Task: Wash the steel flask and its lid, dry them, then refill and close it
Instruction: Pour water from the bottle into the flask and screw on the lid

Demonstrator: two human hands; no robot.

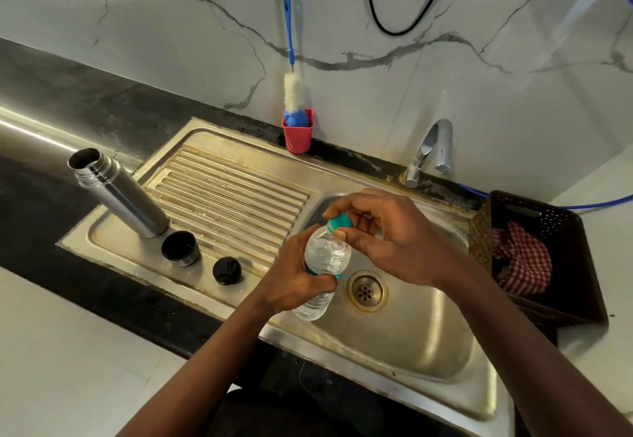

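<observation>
The marble wall (479, 100) rose behind a black counter (68, 100) that ran out of frame on the left. The steel sink (428, 334) filled the middle, its near edge partly hidden by both forearms. A brown basket (568, 231) at the right half hid a checked cloth (524, 258). The steel flask (120, 193) stood open on the drainboard (239, 196), well apart from the hands, with its cup lid (180, 248) and black stopper (226, 270) just beside it. Over the basin, the left hand (291, 279) gripped a plastic bottle (325, 255), and the right hand (394, 241) pinched its green cap (339, 222).

Single head view, looking steeply down, close over sink (428, 344), facing marble wall (445, 94).
</observation>
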